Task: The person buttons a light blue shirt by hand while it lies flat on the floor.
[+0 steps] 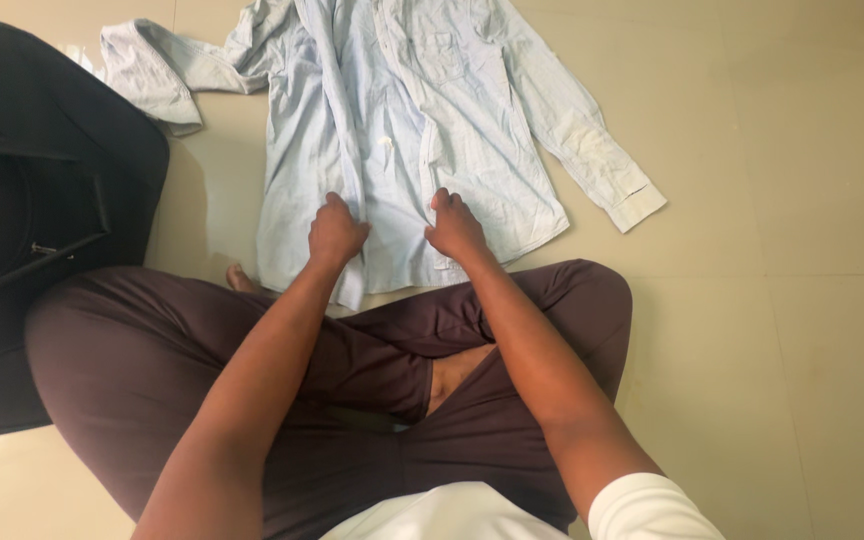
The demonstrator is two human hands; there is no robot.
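Item one: a pale blue long-sleeved shirt (472, 150), spread front-up on the tiled floor (782, 330), collar at the far edge, hem nearest to us. Its front is open along the button line, the two front panels overlapping loosely. One sleeve runs out to the right with its cuff lying flat; the other is bunched and folded at far left, just beside the bag. We note a chest pocket on the right panel.

Item two: our left hand (335, 232), fingers curled shut, pinching the edge of the left front panel close to the hem. The cloth gathers slightly under the knuckles.

Item three: our right hand (454, 228), likewise closed, gripping the button edge of the right front panel near the hem. The two hands sit near each other, apart, with a strip of shirt between them.

Item four: our crossed legs in dark maroon trousers (152, 370), at the near side of the shirt; the hem touches or slightly overlaps the knees. A bare toe shows just left of the hem.

Item five: a black bag (42, 130) with straps and a red printed patch, on the floor at left, touching our left knee.

Item six: a white short-sleeved top (642, 510), seen at the near edge.
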